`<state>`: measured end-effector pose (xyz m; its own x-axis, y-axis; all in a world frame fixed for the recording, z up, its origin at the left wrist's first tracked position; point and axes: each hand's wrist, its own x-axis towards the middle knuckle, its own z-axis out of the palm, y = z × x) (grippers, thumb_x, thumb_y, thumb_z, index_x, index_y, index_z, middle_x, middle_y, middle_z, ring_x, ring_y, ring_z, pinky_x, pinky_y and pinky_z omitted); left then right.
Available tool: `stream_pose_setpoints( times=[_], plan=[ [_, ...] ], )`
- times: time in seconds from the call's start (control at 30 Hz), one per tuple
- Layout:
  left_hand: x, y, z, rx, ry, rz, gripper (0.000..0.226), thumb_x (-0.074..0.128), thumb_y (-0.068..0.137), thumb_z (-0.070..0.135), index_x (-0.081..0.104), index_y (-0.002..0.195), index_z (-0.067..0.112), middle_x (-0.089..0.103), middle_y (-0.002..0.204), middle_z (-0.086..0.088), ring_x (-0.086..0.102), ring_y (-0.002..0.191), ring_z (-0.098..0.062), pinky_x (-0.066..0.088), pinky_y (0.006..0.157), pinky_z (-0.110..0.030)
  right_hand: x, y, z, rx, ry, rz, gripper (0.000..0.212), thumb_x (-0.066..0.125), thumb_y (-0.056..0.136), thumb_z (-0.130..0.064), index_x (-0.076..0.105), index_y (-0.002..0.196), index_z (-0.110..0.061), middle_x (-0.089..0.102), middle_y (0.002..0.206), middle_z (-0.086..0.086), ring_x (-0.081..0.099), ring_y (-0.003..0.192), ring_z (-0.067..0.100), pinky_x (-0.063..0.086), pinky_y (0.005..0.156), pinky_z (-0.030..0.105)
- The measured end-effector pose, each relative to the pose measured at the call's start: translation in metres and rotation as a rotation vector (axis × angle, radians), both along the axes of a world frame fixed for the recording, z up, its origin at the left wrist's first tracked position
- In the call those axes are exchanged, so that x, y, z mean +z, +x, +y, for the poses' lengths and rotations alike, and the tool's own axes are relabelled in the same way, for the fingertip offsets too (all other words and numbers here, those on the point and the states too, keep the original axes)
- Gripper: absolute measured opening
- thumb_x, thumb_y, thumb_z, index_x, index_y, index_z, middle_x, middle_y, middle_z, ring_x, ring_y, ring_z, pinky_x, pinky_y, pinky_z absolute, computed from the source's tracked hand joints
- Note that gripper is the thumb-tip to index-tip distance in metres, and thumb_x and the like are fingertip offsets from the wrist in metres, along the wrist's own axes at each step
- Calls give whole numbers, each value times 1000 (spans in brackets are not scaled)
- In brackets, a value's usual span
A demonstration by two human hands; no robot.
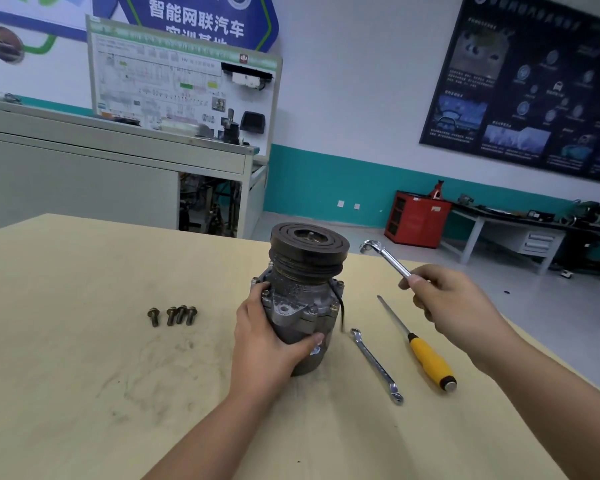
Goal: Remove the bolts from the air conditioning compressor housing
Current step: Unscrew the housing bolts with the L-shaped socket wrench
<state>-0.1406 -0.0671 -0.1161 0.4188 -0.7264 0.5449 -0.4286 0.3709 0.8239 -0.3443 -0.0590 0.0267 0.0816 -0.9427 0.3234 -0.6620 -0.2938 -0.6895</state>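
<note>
Fingers [417, 289] on the right hand [454, 303] are wrapping round the wrench [387, 259], its head hovering just right of the upright compressor [302, 292] the left hand [264, 344] is gripping.

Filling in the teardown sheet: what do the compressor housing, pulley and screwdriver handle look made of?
Compressor housing: likely cast aluminium, dull grey, rough, stained.
Pulley: probably steel, dark, grooved, some rust tint.
Screwdriver handle: yellow plastic, smooth, with black band and shiny metal end cap.
</note>
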Motion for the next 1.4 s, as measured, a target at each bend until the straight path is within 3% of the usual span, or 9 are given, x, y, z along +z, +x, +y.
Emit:
stream_pose_setpoints(
  times=[0.23, 0.37, 0.77, 0.87, 0.97, 1.07, 1.13, 1.23, 1.4],
  plan=[
    [0, -1, 1, 6, 7, 10, 102, 84, 49, 43, 24, 131, 46, 36, 127, 12, 36, 117, -2, 33, 94, -24, 10, 10, 42, 87, 69, 230, 31, 51, 93, -39, 65, 71, -23, 51, 57, -7, 41, 47, 5, 31, 48, 22],
    [-1, -1, 0, 15, -3, 7, 104, 87, 50, 41, 26, 134, 42, 38, 134, 9, 39, 122, -7, 37, 96, -28, 8, 26, 45, 82, 70, 328, 33, 47, 96, -35, 64, 75, -17, 49, 61, -6, 41, 51, 7, 28, 48, 21],
    [-3, -1, -1, 1, -35, 4, 105, 88, 50, 36, 27, 135, 40, 36, 127, 15, 33, 113, 7, 32, 93, -21, 11, 43, 47, 54, 260, 515, 37, 32, 102, -35, 52, 80, -13, 49, 69, 0, 45, 62, 15, 32, 55, 26],
    [-3, -1, -2, 3, -33, 9, 106, 89, 51, 34, 27, 137, 36, 36, 128, 15, 33, 112, 7, 33, 94, -22, 10, 45, 48, 54, 238, 614, 36, 29, 103, -34, 48, 82, -13, 45, 72, 2, 42, 63, 17, 30, 52, 25],
    [-4, -1, -2, 5, -32, 5, 106, 89, 51, 34, 28, 137, 35, 36, 129, 14, 33, 113, 5, 33, 95, -23, 12, 50, 51, 116, 170, 805, 34, 28, 104, -20, 35, 70, -19, 35, 72, 0, 41, 71, 23, 31, 53, 28],
    [-4, -1, -3, 1, -26, 13, 107, 89, 50, 35, 27, 137, 37, 37, 129, 13, 36, 116, 1, 34, 95, -24, 20, 56, 50, 170, 115, 924, 27, 29, 101, -8, 56, 97, -6, 30, 69, 2, 35, 61, 19, 23, 42, 20],
    [-3, -1, -3, 2, -28, 10, 106, 89, 50, 35, 27, 136, 37, 38, 128, 12, 38, 119, -4, 34, 94, -24, 27, 63, 51, 191, 116, 1059, 32, 29, 100, -4, 56, 117, 0, 29, 69, 3, 26, 56, 12, 27, 40, 22],
    [-3, -1, -3, 1, -34, 3, 106, 90, 50, 34, 28, 136, 35, 41, 130, 7, 40, 120, -7, 36, 97, -26, 30, 69, 51, 250, 76, 1262, 33, 29, 100, -4, 56, 119, 2, 29, 68, 4, 26, 54, 12, 20, 43, 24],
    [-3, -1, -5, -6, -45, -4, 105, 90, 49, 33, 29, 135, 34, 43, 131, 3, 41, 122, -11, 38, 98, -29, 30, 62, 45, 180, 153, 1035, 31, 31, 100, -6, 56, 115, 3, 32, 67, 3, 27, 55, 11, 31, 44, 20]
  ],
)
